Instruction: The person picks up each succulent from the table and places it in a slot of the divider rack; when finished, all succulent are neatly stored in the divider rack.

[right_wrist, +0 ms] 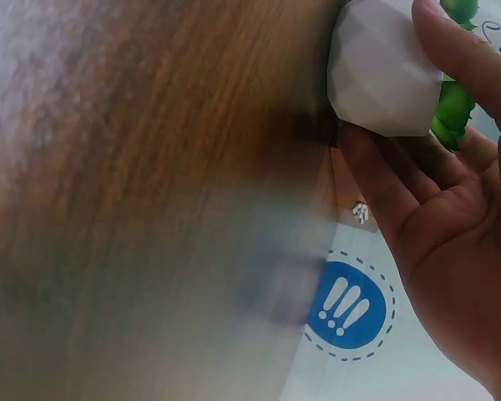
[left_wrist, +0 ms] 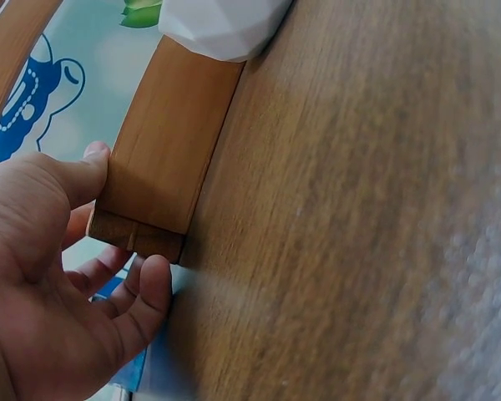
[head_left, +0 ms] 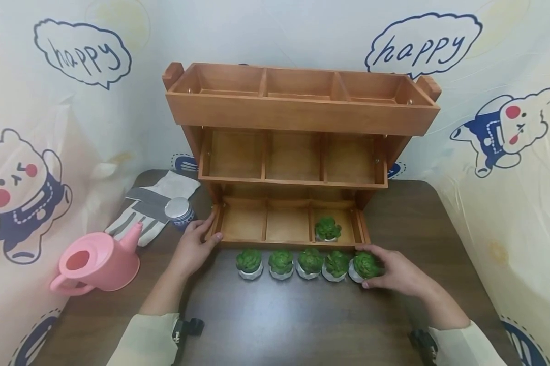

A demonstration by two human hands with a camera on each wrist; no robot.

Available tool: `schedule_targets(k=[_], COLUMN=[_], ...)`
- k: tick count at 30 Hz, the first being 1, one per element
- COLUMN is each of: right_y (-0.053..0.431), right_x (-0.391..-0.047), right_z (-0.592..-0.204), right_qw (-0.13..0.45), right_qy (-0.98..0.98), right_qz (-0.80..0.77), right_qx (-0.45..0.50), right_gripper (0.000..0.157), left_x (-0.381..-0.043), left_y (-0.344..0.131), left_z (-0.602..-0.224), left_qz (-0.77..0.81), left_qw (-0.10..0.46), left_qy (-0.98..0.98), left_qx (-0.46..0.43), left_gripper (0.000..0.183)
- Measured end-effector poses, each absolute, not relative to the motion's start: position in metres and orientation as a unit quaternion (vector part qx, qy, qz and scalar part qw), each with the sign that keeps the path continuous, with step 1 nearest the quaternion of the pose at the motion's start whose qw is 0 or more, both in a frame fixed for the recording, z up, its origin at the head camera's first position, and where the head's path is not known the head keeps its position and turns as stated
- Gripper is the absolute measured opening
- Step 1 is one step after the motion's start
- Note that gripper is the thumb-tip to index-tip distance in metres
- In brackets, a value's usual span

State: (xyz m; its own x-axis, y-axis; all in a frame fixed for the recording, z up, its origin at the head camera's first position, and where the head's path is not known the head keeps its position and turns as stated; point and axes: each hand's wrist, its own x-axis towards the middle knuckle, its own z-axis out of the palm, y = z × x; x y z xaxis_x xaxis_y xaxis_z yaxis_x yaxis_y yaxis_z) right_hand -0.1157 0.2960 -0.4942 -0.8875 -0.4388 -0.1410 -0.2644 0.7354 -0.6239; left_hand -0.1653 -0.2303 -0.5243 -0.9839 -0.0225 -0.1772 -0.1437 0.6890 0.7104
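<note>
A three-tier wooden plant rack [head_left: 298, 114] with divided compartments stands at the back of the table. My left hand [head_left: 194, 249] grips the front left corner of its bottom tier, thumb on the front board [left_wrist: 163, 142] and fingers bent round the end. At the right, my right hand [head_left: 400, 272] holds a small artificial succulent [head_left: 365, 265] between thumb and fingers by its white faceted pot [right_wrist: 384, 71]. This one is the rightmost of a row of several potted succulents [head_left: 281, 262] before the rack. Another succulent [head_left: 327, 229] sits in the bottom tier's right compartment.
On the left stand a pink watering can [head_left: 98, 262] and a small tin [head_left: 180, 211] with a silver lid. Grey-and-white gloves [head_left: 149, 203] lie behind them. A printed cloth [head_left: 275, 30] hangs behind the dark wooden table [head_left: 275, 325].
</note>
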Motion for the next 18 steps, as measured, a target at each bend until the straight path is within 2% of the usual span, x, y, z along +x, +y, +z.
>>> schedule_targets(k=[18], right_y=[0.2936], right_x=[-0.1184], right_z=[-0.4887], right_qw=[0.148], right_qy=[0.922], right_qz=[-0.303], right_qx=[-0.189], right_gripper=[0.082], left_x=[-0.1634], left_y=[-0.2299], left_z=[-0.5235], left_qz=[0.396], left_qw=[0.061], left_qy=[0.915], left_qx=[-0.044], left_gripper=[0.071])
